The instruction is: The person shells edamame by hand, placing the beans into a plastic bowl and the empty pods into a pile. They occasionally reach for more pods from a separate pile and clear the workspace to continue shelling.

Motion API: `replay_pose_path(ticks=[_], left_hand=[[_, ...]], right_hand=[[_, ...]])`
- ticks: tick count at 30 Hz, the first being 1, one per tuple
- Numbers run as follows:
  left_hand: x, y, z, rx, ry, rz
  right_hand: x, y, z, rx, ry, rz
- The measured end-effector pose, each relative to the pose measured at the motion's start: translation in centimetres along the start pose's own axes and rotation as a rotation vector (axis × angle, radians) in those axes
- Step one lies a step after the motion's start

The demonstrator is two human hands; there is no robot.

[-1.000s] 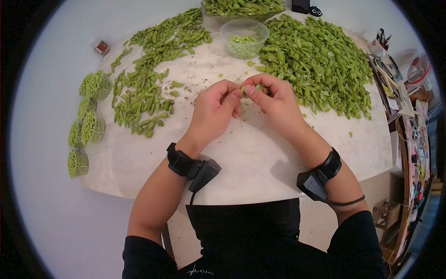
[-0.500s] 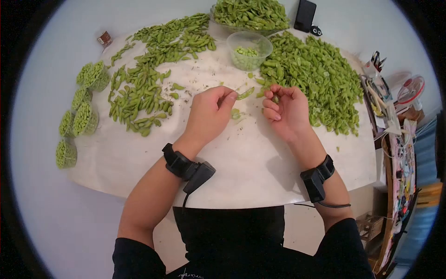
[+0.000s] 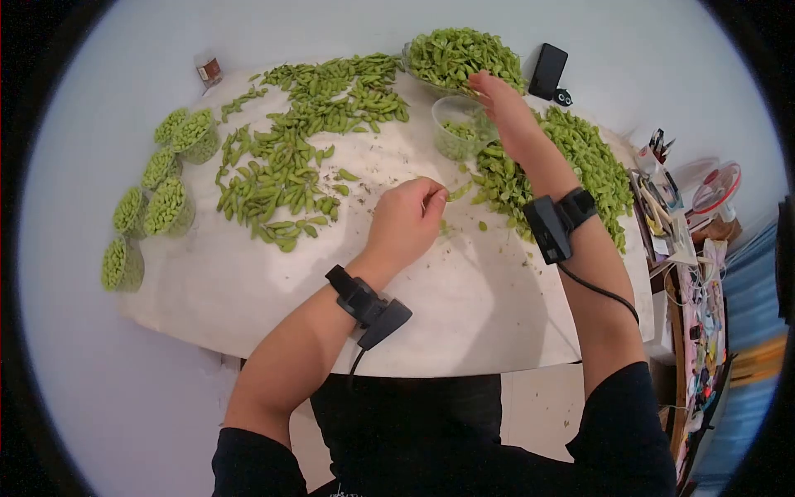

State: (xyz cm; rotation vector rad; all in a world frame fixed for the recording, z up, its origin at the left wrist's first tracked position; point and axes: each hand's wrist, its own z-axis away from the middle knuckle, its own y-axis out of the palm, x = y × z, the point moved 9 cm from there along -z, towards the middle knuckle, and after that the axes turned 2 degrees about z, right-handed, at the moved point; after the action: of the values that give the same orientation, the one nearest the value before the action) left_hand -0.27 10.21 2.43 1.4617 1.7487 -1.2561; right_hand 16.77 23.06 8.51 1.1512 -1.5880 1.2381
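Note:
My left hand (image 3: 406,219) is closed in a pinch over the middle of the table, with a green soybean pod (image 3: 456,194) at its fingertips. My right hand (image 3: 509,116) is raised over the right side, fingers stretched out and nothing visible in them. It is beside a clear plastic tub (image 3: 451,147) holding some shelled beans. Behind the tub stands a glass bowl heaped with soybean pods (image 3: 464,58). A large pile of pods (image 3: 592,149) lies under and right of my right forearm. More pods (image 3: 286,170) are spread out left of my left hand.
Several clear cups full of shelled beans (image 3: 168,205) line the table's left edge. A black phone (image 3: 548,70) leans at the back, near a small box (image 3: 209,69) further left. A small fan (image 3: 716,189) and a pen holder (image 3: 654,153) stand at the right.
My right hand has moved up and away from my left, toward the tub and bowl, and its fingers have straightened. My left hand keeps its pinch. The view has shifted slightly.

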Motion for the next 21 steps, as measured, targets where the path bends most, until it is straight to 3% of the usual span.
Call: replay_pose_path(ticks=[3,5,7,10,11,13,15,17,20,21], left_hand=[[-0.3,-0.5,-0.2,-0.041,0.044,-0.046],[-0.1,-0.6,-0.2,-0.055,0.047,-0.031],[-0.1,-0.5,-0.2,-0.033,0.055,-0.03],[-0.8,0.3,0.0,0.032,0.07,0.024],[-0.9,0.5,0.0,0.022,0.068,0.085],[-0.8,0.4,0.0,-0.006,0.037,0.151],[-0.3,-0.8,-0.2,-0.05,-0.031,0.147],[1.0,-1.9,-0.5,-0.101,-0.057,0.134],[2.2,-3.0,-1.4,-0.203,-0.049,0.156],[2.3,-3.6,-1.5,-0.241,-0.045,0.167]], right_hand=[[1.6,-1.0,3.1,-0.053,-0.183,0.183],[1.3,-1.0,6.4,-0.005,-0.191,0.197],[-0.2,0.8,10.4,0.123,-0.072,0.073],[-1.7,2.0,13.5,0.281,-0.07,0.154],[-1.9,1.1,13.5,0.211,-0.039,0.04],[-1.8,-2.9,12.5,-0.076,-0.185,-0.045],[-1.1,-7.5,12.1,-0.44,-0.233,0.106],[0.8,-9.4,13.6,-0.63,-0.461,0.354],[-0.7,-9.0,14.1,-0.669,-0.478,0.601],[-0.9,-8.8,14.2,-0.624,-0.42,0.47]])
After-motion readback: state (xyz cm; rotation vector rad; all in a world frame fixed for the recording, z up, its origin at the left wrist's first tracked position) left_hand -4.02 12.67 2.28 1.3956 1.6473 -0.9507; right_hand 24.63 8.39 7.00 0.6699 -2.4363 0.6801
